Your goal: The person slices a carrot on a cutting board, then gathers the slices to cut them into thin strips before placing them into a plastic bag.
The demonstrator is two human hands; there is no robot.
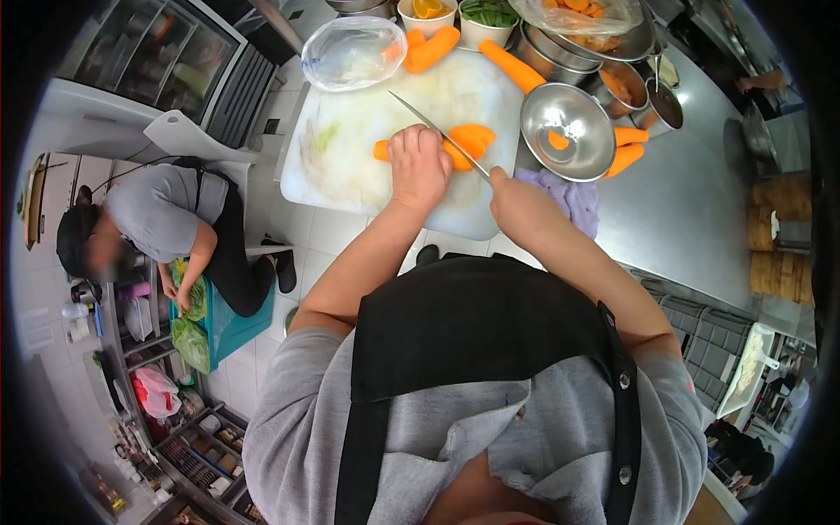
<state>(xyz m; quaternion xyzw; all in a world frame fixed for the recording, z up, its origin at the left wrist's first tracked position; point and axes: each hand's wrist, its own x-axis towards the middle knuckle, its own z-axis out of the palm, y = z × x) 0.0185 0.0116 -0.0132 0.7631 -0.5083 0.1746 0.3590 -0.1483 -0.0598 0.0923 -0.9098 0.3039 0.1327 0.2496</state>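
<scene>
My left hand (418,166) presses with bent fingers on a peeled carrot (381,150) that lies across the white cutting board (350,188). In my right hand (516,197) is the handle of a long knife (429,121), its blade slanting over the carrot close beside my left fingers, tip toward the upper left. Orange carrot slices (472,136) lie against the blade's far side. Right of the board, a steel bowl (569,122) holds a small carrot piece (558,140). A purple cloth (569,199) lies below that bowl.
A clear plastic bag (350,54) and whole carrots (431,49) lie at the board's far edge. Behind stand a cup of green pieces (486,23) and several steel pots (618,87). A co-worker (166,210) sits at the left, handling leafy greens (191,341).
</scene>
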